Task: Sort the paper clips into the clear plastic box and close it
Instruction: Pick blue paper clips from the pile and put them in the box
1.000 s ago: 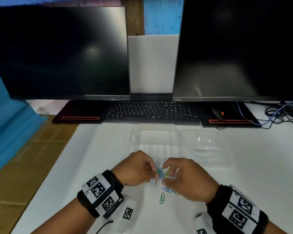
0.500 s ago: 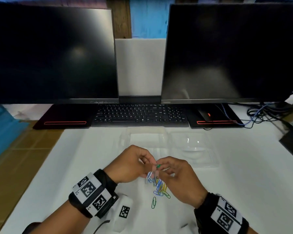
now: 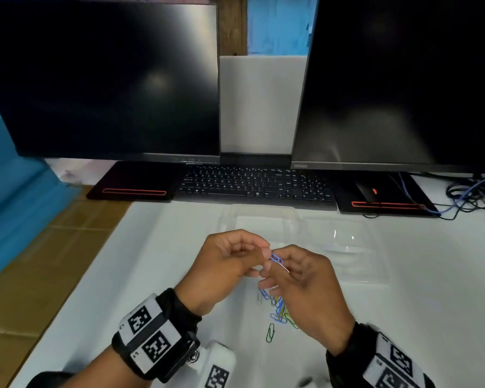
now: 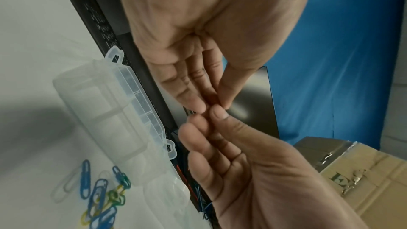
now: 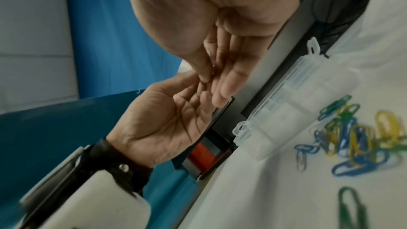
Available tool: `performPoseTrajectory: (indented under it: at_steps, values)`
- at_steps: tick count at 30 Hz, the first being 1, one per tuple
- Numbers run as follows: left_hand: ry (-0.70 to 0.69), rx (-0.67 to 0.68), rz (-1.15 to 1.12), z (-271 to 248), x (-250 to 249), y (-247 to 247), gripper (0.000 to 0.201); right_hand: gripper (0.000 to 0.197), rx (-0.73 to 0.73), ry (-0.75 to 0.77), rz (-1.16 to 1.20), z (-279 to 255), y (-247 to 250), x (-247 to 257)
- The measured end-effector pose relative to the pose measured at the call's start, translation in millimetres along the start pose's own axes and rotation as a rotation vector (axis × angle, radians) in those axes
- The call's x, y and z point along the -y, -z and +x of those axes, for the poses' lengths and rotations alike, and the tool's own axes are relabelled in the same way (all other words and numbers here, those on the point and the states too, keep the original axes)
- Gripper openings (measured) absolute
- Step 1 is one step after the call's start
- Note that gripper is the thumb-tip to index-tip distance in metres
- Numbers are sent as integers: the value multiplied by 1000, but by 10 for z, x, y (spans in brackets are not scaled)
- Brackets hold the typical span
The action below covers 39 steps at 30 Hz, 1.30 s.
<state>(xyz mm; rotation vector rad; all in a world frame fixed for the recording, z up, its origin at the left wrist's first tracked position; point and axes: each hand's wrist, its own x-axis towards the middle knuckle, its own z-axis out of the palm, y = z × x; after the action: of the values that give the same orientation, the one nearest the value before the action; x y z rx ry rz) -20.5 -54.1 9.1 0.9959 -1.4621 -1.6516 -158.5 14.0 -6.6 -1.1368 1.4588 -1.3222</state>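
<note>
Both hands meet above the white table, fingertip to fingertip. My left hand [image 3: 263, 256] and right hand [image 3: 281, 266] pinch a blue paper clip [image 3: 276, 259] between them, with a pinkish clip [image 3: 285, 268] beside it at the right fingers. In the wrist views the clip is hidden behind the touching fingertips [image 4: 216, 111] [image 5: 203, 78]. A pile of blue, yellow and green clips [image 3: 280, 312] [image 4: 99, 196] [image 5: 356, 137] lies under the right hand. A single green clip [image 3: 270, 333] [image 5: 350, 210] lies nearer to me. The clear plastic box [image 3: 263, 224] [image 4: 105, 111] [image 5: 297, 107] stands open just beyond the hands, its lid [image 3: 347, 247] laid out to the right.
A black keyboard [image 3: 255, 186] runs behind the box, under two dark monitors [image 3: 109, 79]. A mouse [image 3: 368, 190] and tangled cables [image 3: 471, 194] sit at the back right. Cardboard [image 3: 39, 247] lies off the table's left edge.
Both hands have lifted away from the pile and moved a little toward the box. A blue clip now shows between the fingertips where a green-tipped one showed before.
</note>
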Motion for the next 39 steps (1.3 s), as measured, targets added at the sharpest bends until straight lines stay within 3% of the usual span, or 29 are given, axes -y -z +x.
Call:
performPoseTrajectory:
  at_steps: [4,9,19,27,32,36,39]
  values:
    - [9,-46,17,-40,13,25,5,15,72,-12,-33,-68,73,-3]
    - [72,-51,-32,-15,45,54,6,16,46,-69,4,15,222,-28]
    - [139,87,32,8,91,82,15,10,-18,17,-25,90,257,16]
    - [30,-49,-31,10,43,108,14,11,-7,73,-69,87,248,-42]
    - [13,90,18,-42,43,111,24,8,-31,107,-50,76,227,-46]
    - [31,257,32,-92,27,81,27,11,52,73,-53,53,177,-114]
    - [34,232,76,-88,27,74,20,15,59,-27,-19,68,182,-130]
